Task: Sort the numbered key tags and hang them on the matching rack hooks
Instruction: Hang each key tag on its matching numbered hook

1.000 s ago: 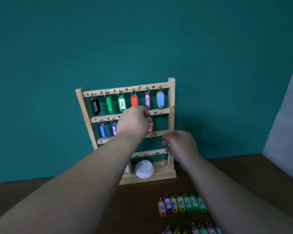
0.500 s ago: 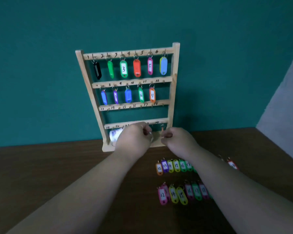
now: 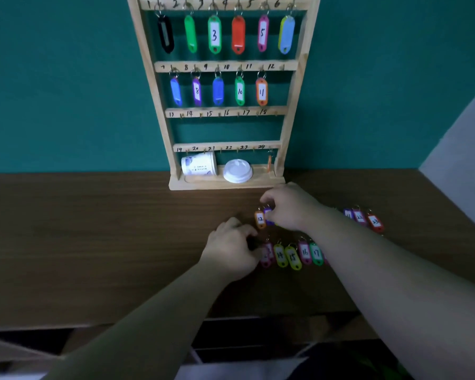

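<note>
**A:** Orange 12 tag (image 3: 260,219) is next imo. It lies on the table (image 3: 93,242), left end of the back row of loose tags, just in front of the rack (image 3: 217,185), which stands mid back edge. Hook 12 (image 3: 283,67) is bare.

**B:** What could go wrong?

**A:** R hand (image 3: 288,208) sits right over 12 and the purple tag (image 3: 269,217) touching it. Their rings lie close together, so a quick pinch could lift both, or take purple instead, and it'd end up on the wrong hook. A 2nd row lies just nearer the front edge, incl. the 14 tag (image 3: 279,255). A dragged wrist could easily mix the two rows.

**B:** Grips?

**A:** R grip is narrow, fingers curled down w/ tips at the rings. Too blurred to tell if it holds anything. L hand (image 3: 231,252) is knuckles up w/ a narrow grip too, fingers curled at the left end of the front row, by the pink tag (image 3: 266,256). Can't tell if it's holding or only touching.

**B:** Arms?

**A:** Both forearms reach in from the front edge w/ wrists low. The R one crosses over both rows and hides some tags.
</note>
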